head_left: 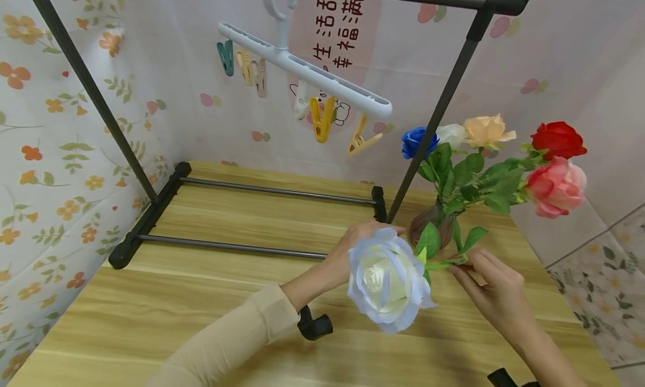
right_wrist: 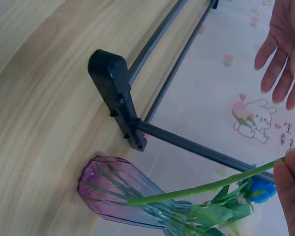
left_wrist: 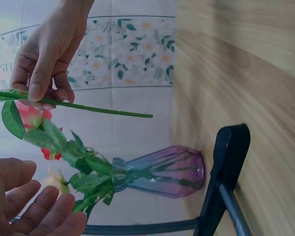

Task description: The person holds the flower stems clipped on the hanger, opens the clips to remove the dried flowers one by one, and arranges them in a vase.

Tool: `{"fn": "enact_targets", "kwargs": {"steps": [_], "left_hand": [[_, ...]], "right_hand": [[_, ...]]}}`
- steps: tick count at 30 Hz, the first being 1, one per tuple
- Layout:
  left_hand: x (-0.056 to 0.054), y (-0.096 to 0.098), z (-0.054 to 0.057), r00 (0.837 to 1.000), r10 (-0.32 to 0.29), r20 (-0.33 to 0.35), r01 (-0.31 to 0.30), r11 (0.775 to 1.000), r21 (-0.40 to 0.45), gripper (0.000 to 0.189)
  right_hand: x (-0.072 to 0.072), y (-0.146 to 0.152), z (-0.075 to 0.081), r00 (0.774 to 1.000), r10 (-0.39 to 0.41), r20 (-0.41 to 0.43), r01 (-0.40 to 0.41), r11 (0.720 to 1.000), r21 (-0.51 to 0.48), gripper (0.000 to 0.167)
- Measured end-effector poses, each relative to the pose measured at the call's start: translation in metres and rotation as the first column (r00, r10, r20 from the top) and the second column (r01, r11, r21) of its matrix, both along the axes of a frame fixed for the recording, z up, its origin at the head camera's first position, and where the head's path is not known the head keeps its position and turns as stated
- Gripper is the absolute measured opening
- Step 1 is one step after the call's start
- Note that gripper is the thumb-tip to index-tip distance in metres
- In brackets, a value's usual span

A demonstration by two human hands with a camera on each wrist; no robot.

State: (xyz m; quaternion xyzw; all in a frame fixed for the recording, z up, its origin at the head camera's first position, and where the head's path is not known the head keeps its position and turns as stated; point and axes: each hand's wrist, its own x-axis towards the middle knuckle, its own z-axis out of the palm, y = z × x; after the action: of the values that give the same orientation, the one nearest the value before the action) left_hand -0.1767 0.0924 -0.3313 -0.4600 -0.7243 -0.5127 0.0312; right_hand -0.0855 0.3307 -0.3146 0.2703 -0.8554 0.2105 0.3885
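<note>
My right hand [head_left: 491, 286] pinches the green stem [left_wrist: 105, 109] of an artificial rose between thumb and fingers. The rose's pale white bloom [head_left: 388, 280], edged in lilac-blue, faces up toward the head camera and partly covers my left hand [head_left: 353, 244]. That left hand holds nothing; its fingers are loosely extended in the left wrist view. Behind both hands stands a ribbed glass vase [left_wrist: 169, 172], pink-purple at the base and bluish at the neck. It holds several roses, among them a blue one [head_left: 417, 142], a red one [head_left: 559, 140] and a pink one [head_left: 556, 187]. The held stem's cut end is outside the vase.
A dark metal rack [head_left: 257, 189] stands on the wooden table [head_left: 191, 297], its right post just beside the vase. From its top bar hangs a white hanger [head_left: 307, 70] with several clothespins [head_left: 322, 120]. Its black foot [head_left: 314, 326] reaches toward the table's front.
</note>
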Motion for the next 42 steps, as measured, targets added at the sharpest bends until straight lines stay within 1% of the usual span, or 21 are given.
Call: {"fn": "enact_targets", "kwargs": {"steps": [2, 3, 4, 6, 9, 11, 14, 16, 17, 19, 22, 25, 26, 28, 29, 31, 35, 36, 37, 39, 42], "left_hand": [[0.000, 0.004, -0.002, 1.000, 0.014, -0.016, -0.014, 1.000, 0.000, 0.025], [-0.001, 0.006, -0.003, 1.000, 0.030, -0.006, -0.030, 0.999, -0.014, 0.022], [-0.001, 0.008, -0.004, 0.999, 0.043, 0.007, -0.043, 0.999, -0.025, 0.020], [-0.001, 0.013, -0.004, 0.996, 0.072, 0.059, -0.068, 0.996, -0.059, 0.013], [0.001, 0.021, -0.004, 0.991, 0.103, 0.090, -0.095, 0.991, -0.091, 0.007], [0.002, 0.025, -0.003, 0.990, 0.097, 0.105, -0.088, 0.992, -0.088, 0.006], [0.002, 0.031, -0.005, 0.985, 0.078, 0.156, -0.067, 0.995, -0.076, 0.020], [0.002, 0.034, -0.006, 0.981, 0.071, 0.182, -0.057, 0.995, -0.079, 0.030], [0.001, 0.036, -0.006, 0.978, 0.071, 0.197, -0.056, 0.995, -0.080, 0.033], [0.000, 0.040, -0.007, 0.977, 0.071, 0.200, -0.055, 0.995, -0.083, 0.035], [-0.001, 0.045, -0.006, 0.979, 0.064, 0.193, -0.050, 0.996, -0.076, 0.036], [-0.003, 0.049, -0.007, 0.977, 0.056, 0.207, -0.044, 0.997, -0.065, 0.037], [-0.004, 0.051, -0.008, 0.975, 0.058, 0.213, -0.045, 0.997, -0.065, 0.037], [-0.005, 0.053, -0.009, 0.971, 0.062, 0.231, -0.048, 0.997, -0.067, 0.038], [-0.006, 0.055, -0.010, 0.969, 0.062, 0.239, -0.048, 0.997, -0.067, 0.038], [-0.008, 0.057, -0.012, 0.967, 0.065, 0.245, -0.049, 0.996, -0.071, 0.038], [-0.012, 0.063, -0.015, 0.966, 0.061, 0.250, -0.046, 0.997, -0.069, 0.038], [-0.012, 0.064, -0.016, 0.966, 0.062, 0.251, -0.046, 0.996, -0.071, 0.038], [-0.013, 0.066, -0.017, 0.966, 0.062, 0.252, -0.046, 0.996, -0.071, 0.038], [-0.015, 0.068, -0.018, 0.966, 0.066, 0.252, -0.048, 0.996, -0.076, 0.038], [-0.017, 0.071, -0.020, 0.966, 0.075, 0.247, -0.054, 0.994, -0.091, 0.038]], "right_hand": [[0.000, 0.003, -0.001, 1.000, 0.009, 0.014, -0.009, 0.999, -0.038, 0.045], [0.000, 0.004, -0.002, 1.000, 0.014, 0.013, -0.013, 0.998, -0.058, 0.046], [0.000, 0.006, -0.003, 1.000, 0.022, 0.014, -0.021, 0.997, -0.079, 0.046], [0.000, 0.009, -0.005, 1.000, 0.030, 0.000, -0.030, 0.992, -0.121, 0.046], [0.000, 0.015, -0.008, 0.999, 0.037, -0.015, -0.039, 0.981, -0.188, 0.049], [0.002, 0.018, -0.009, 1.000, -0.016, -0.020, 0.011, 0.978, -0.210, 0.051], [0.004, 0.021, -0.010, 0.995, -0.103, -0.004, 0.099, 0.968, -0.230, 0.056], [0.005, 0.023, -0.011, 0.990, -0.139, 0.011, 0.138, 0.960, -0.242, 0.056], [0.005, 0.024, -0.012, 0.991, -0.133, 0.020, 0.134, 0.957, -0.258, 0.053], [0.005, 0.026, -0.012, 0.992, -0.124, 0.038, 0.130, 0.951, -0.280, 0.049], [0.005, 0.028, -0.013, 0.993, -0.096, 0.065, 0.112, 0.940, -0.323, 0.032], [0.006, 0.028, -0.012, 0.992, -0.064, 0.106, 0.100, 0.922, -0.375, 0.011], [0.006, 0.028, -0.012, 0.992, -0.042, 0.117, 0.086, 0.910, -0.407, 0.013], [0.006, 0.028, -0.011, 0.991, -0.011, 0.134, 0.071, 0.890, -0.450, 0.021], [0.006, 0.028, -0.010, 0.989, -0.013, 0.150, 0.082, 0.883, -0.462, 0.026], [0.005, 0.029, -0.008, 0.987, -0.001, 0.160, 0.080, 0.870, -0.486, 0.024], [0.004, 0.031, -0.004, 0.980, -0.038, 0.197, 0.127, 0.878, -0.462, 0.015], [0.003, 0.031, -0.003, 0.981, -0.013, 0.193, 0.105, 0.872, -0.478, 0.012], [0.002, 0.031, -0.002, 0.980, -0.017, 0.198, 0.111, 0.872, -0.476, 0.012], [0.001, 0.032, -0.001, 0.981, -0.001, 0.194, 0.099, 0.865, -0.491, 0.012], [-0.001, 0.031, 0.002, 0.977, -0.006, 0.212, 0.116, 0.853, -0.509, 0.012]]}}
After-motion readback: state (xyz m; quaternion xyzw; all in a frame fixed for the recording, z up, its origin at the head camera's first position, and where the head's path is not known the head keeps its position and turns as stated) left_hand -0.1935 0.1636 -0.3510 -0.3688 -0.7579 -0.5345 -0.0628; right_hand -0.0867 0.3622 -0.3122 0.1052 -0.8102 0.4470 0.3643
